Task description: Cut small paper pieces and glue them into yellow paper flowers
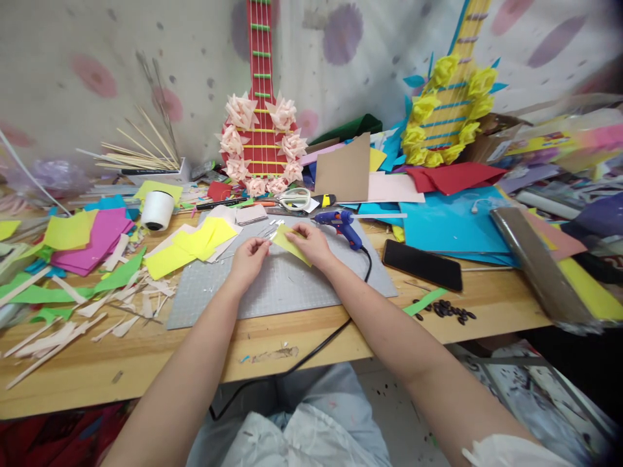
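Note:
Both of my hands are over a grey cutting mat (287, 285) on a wooden table. My right hand (314, 243) pinches a folded piece of yellow-green paper (291, 246) at its upper right edge. My left hand (250, 254) has its fingers curled close to the paper's left corner; whether it grips the paper or something small I cannot tell. A few small white strips (271, 227) lie on the mat just beyond my fingers. More yellow paper sheets (195, 245) rest at the mat's left edge.
A blue glue gun (341, 224) lies right of my hands, its black cord running off the table's front. A black phone (421, 264), scissors (292, 198), a white thread spool (156, 210), paper scraps, skewers and two paper guitars (260, 123) crowd the table.

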`<control>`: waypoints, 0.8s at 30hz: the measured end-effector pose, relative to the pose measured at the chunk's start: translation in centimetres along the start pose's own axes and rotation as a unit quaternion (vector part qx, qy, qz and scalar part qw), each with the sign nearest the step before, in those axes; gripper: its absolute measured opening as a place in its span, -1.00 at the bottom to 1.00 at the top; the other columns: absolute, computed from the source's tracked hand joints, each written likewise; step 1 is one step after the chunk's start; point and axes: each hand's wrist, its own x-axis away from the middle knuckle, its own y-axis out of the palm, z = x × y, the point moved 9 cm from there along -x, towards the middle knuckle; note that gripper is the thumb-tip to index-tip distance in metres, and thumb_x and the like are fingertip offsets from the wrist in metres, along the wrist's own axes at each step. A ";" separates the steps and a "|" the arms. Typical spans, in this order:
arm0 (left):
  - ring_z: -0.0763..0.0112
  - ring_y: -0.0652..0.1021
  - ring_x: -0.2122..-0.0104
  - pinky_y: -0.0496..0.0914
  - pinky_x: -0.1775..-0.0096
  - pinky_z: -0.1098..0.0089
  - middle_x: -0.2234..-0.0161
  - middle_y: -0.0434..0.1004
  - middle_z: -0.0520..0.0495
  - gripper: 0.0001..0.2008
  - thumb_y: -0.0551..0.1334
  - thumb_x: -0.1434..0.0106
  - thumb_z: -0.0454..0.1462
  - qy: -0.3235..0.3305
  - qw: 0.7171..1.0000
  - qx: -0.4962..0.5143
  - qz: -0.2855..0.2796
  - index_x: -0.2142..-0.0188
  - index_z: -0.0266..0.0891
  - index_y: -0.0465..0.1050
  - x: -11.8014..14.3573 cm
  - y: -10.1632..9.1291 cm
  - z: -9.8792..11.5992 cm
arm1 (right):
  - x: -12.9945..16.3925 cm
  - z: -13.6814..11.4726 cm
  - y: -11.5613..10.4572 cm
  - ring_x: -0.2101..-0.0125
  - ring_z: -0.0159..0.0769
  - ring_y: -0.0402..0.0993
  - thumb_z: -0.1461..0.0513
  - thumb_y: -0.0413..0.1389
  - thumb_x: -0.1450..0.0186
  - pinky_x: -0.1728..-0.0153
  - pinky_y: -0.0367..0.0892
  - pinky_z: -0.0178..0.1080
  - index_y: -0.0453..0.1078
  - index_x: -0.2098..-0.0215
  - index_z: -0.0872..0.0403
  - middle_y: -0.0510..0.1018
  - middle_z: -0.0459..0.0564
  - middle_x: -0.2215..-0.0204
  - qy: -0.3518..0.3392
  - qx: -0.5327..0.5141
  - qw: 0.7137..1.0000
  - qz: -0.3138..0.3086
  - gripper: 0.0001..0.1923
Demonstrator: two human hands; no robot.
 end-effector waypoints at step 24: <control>0.51 0.32 0.57 0.19 0.48 0.48 0.59 0.35 0.07 -0.78 0.17 -0.05 -0.19 0.053 0.998 -0.025 -0.001 0.31 -0.23 0.45 0.0 0.0 0.9 | -0.5 -1.9 0.9 0.35 -0.40 0.43 0.17 0.16 -0.02 0.28 0.30 -0.28 0.23 0.19 0.05 0.51 -0.07 0.31 -0.032 -0.036 0.997 -0.064 -0.62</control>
